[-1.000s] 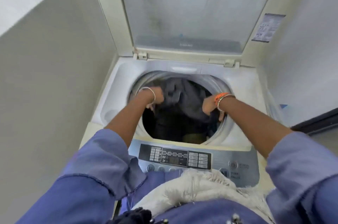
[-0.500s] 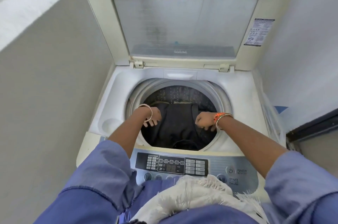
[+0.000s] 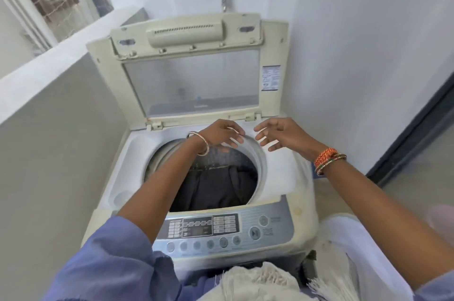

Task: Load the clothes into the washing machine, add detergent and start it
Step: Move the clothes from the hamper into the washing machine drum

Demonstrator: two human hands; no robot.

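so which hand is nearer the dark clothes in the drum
Left. The left hand is over the drum's far rim, above the dark clothes; the right hand is over the white top, further right.

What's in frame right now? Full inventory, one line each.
cream top-loading washing machine: 1, cream, centre
hinged machine lid with clear panel: 1, cream, raised at back
dark clothes: 1 heap, black, inside drum
grey control panel: 1, grey, front edge
white fringed cloth: 1, off-white, bottom centre
white label sticker: 1, white, lid's right frame
left hand: 1, empty, fingers spread above drum's back rim
right hand: 1, empty, fingers spread, beside it
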